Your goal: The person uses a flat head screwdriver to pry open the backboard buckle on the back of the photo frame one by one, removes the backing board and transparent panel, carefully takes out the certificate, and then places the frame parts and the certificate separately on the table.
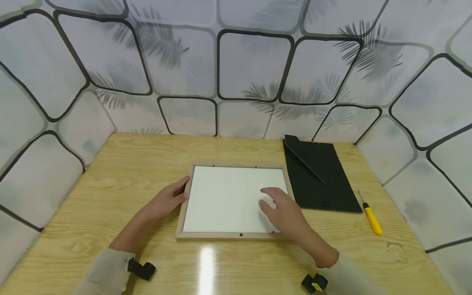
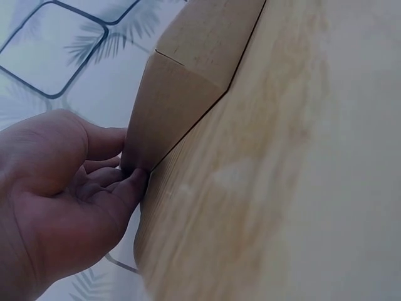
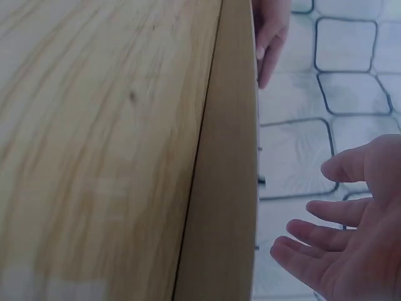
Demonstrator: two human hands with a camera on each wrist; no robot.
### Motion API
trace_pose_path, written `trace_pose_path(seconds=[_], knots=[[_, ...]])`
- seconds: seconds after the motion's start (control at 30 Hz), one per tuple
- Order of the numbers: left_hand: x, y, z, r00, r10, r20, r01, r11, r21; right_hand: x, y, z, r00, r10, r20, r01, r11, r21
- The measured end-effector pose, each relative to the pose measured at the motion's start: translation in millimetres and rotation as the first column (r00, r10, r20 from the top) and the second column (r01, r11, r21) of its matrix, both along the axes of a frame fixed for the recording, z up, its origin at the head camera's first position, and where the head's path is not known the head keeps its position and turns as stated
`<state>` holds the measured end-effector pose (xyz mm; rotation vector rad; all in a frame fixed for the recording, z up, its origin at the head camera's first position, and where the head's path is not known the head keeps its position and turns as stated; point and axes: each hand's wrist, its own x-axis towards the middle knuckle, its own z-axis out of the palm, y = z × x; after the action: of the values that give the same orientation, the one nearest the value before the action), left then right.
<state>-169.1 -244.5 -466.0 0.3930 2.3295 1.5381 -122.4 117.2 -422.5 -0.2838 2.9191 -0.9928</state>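
- On the table (image 1: 155,151), near its middle: frame (image 1: 221,235) lying flat, white panel (image 1: 228,200) inside.
- Left hand (image 1: 166,201) at frame's left edge, thumb and bent fingers holding the side; some fingertips hidden, how firm the hold cannot be told.
- Right hand (image 1: 285,213) above panel's right part, thumb and fingers well apart, holding nothing; covers frame's lower right corner.
- Black board (image 1: 332,172) just right of frame; screwdriver (image 1: 372,217) beyond.
- Left wrist view: only one frame corner.
- Right wrist view: panel face not visible, left hand cut off above.
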Motion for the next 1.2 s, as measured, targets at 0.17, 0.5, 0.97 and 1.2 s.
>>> trace_pose_path(seconds=[0.17,0.5,0.97,1.2], knots=[[2.8,-1,0.1,1.000,0.004,0.010,-0.004,1.000,-0.006,-2.3,-31,-3.0,0.995,0.084,0.054,-0.089,0.993,0.082],[3.4,-1,1.0,1.000,0.005,0.012,-0.005,1.000,-0.015,-6.7,-73,-9.8,0.973,0.210,0.099,-0.227,0.951,0.212],[4.2,1,-0.6,0.999,0.034,0.007,-0.034,0.999,-0.040,-8.7,-91,-18.5,0.960,0.229,0.162,-0.270,0.911,0.313],[4.4,0,-0.6,0.999,0.037,0.011,-0.036,0.998,-0.049,-6.4,-93,-20.8,0.957,0.246,0.153,-0.285,0.895,0.343]])
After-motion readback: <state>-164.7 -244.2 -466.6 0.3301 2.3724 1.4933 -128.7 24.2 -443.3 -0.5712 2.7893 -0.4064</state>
